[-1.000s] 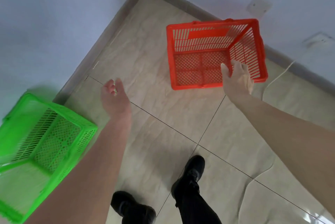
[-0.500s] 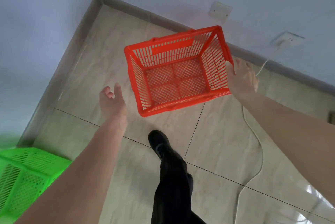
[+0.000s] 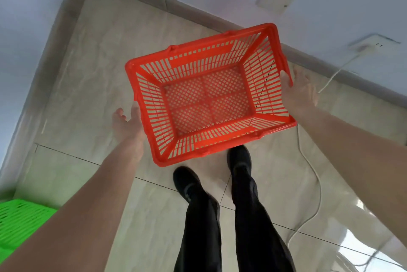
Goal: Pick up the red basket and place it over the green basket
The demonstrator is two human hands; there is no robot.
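Nearest in frame, two black-trousered legs and black shoes (image 3: 188, 183) are seen at bottom centre, with a green basket (image 3: 19, 218) cut off at the lower left. Just above, an empty red basket (image 3: 209, 104) is held mid-frame: the right hand (image 3: 299, 91) is gripping its right rim, thumb hooked over the edge, while the left hand (image 3: 126, 120) is open, fingers only laid against the left wall. For a level carry, that left rim should probably be grasped too. Beyond, glossy beige floor tiles (image 3: 105, 55), a white cable (image 3: 312, 174), grey skirting and pale walls with a socket (image 3: 372, 43) at upper right.
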